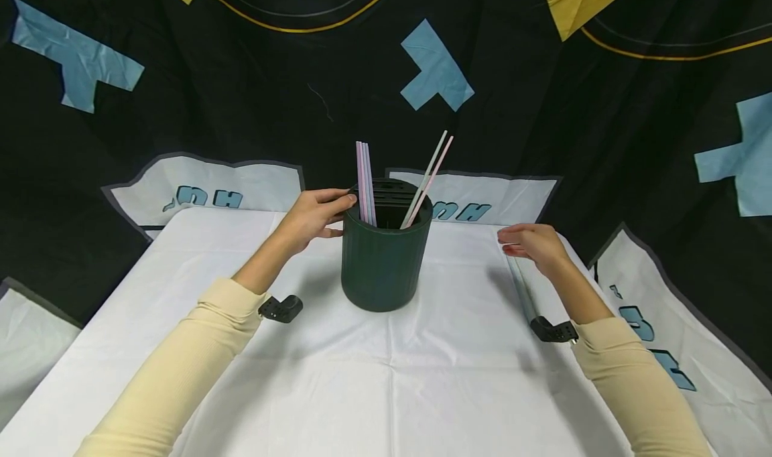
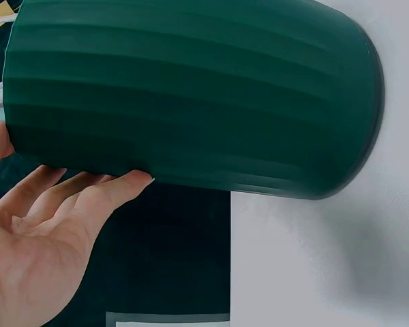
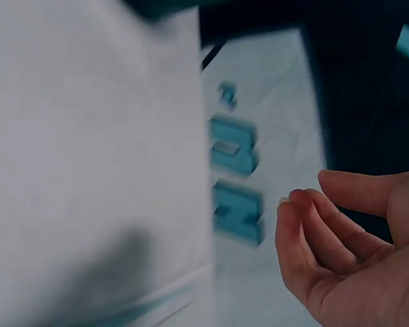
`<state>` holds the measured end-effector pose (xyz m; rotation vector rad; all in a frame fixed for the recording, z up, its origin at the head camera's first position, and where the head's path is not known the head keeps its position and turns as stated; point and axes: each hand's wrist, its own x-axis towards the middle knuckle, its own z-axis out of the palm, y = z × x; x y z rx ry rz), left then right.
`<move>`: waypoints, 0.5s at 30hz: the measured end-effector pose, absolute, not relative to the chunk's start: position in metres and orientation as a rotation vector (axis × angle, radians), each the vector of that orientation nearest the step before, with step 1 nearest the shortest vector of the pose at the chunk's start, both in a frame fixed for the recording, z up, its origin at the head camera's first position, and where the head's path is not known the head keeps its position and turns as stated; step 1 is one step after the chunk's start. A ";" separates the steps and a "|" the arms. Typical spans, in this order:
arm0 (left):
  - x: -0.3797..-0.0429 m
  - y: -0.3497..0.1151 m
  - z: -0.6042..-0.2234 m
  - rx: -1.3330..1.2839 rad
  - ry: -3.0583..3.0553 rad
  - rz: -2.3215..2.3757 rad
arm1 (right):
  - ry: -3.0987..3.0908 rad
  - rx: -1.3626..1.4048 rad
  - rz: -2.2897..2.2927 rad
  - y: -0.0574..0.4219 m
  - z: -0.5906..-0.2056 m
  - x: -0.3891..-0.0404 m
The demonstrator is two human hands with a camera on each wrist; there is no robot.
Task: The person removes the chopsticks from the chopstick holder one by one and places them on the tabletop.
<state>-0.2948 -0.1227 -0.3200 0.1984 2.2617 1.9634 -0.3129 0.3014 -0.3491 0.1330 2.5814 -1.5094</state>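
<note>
The green bin (image 1: 384, 263) stands on the white-covered table (image 1: 338, 390), close to the middle of the far edge. A black slotted piece (image 1: 393, 186) spans the rear of its mouth. A bundle of lilac, pink and bluish sticks (image 1: 365, 185) rises at the left of the mouth; a pale stick (image 1: 437, 149) and a pink stick (image 1: 445, 149) lean together to the right, upper ends above the rim.

Left hand (image 1: 310, 217): touching the bin's left side near the rim, fingers extended and spread, thumb and fingers wide apart. Right hand (image 1: 537, 244): raised near the table's far right corner, well apart from the bin; fingers loosely bent, narrow gap to the thumb, nothing held. A pale strip (image 1: 523, 286) shows just beside it along the right edge; its nature cannot be determined.

Behind the far edge hangs a black backdrop (image 1: 253, 95) bearing blue patches (image 1: 437, 65)
</note>
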 end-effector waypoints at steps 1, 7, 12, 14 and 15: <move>-0.295 -0.123 -0.320 0.198 2.261 1.963 | 2.574 0.110 -1.526 0.295 -0.342 -0.312; -0.294 -0.124 -0.320 0.207 2.267 1.955 | 2.530 -0.032 -1.581 0.257 -0.305 -0.302; -0.293 -0.123 -0.320 0.203 2.275 1.951 | 2.502 -0.106 -1.637 0.228 -0.283 -0.295; -0.293 -0.123 -0.320 0.199 2.273 1.953 | 2.494 -0.128 -1.654 0.218 -0.277 -0.293; -0.293 -0.123 -0.320 0.201 2.271 1.955 | 2.489 -0.139 -1.667 0.214 -0.275 -0.292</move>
